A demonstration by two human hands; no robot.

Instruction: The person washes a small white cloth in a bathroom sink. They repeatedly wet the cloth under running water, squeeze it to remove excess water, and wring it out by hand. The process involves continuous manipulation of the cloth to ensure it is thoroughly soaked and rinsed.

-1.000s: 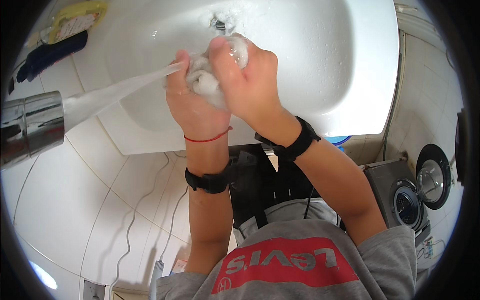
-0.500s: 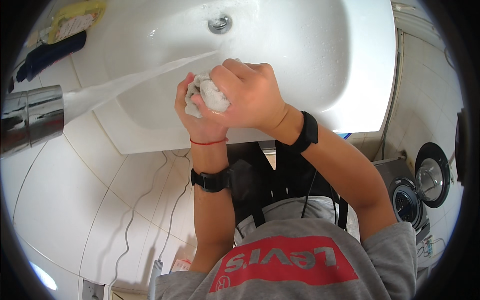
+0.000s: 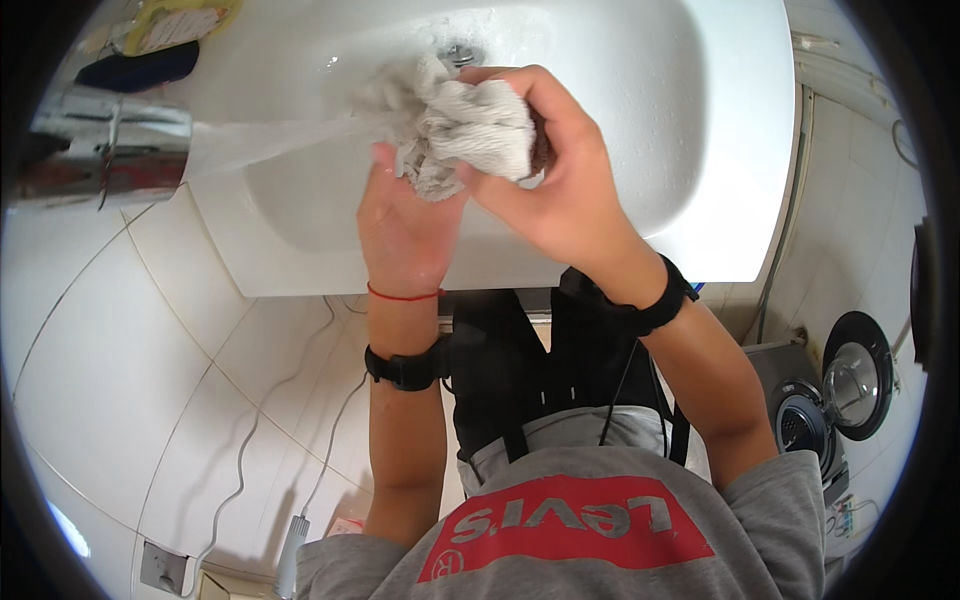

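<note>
**Cloth (image 3: 480, 125) loosened and shifted up into the stream (image 3: 290, 140)**

Head view: since the frame half a second ago, the cloth has gone from a tight ball to a loose, crumpled bundle, and has moved up the frame. The water, which passed above it then, now meets its left side, blurred by spray.

The cloth is at upper centre, held over the basin (image 3: 620, 150), near the drain (image 3: 458, 55). The right hand (image 3: 565, 185) grips its right side between thumb and fingers. The left hand (image 3: 412, 225) is at its lower left, thumb raised; its fingers are hidden, so I cannot tell if they grip.

Wet drops dot the basin. The tap (image 3: 110, 150) is at left; a yellow pack (image 3: 180, 25) and a dark blue bottle (image 3: 140, 68) lie upper left, contents unclear. At lower right, the washer (image 3: 803, 425) has its door (image 3: 858, 388) open; its drum is too dark to read.
</note>
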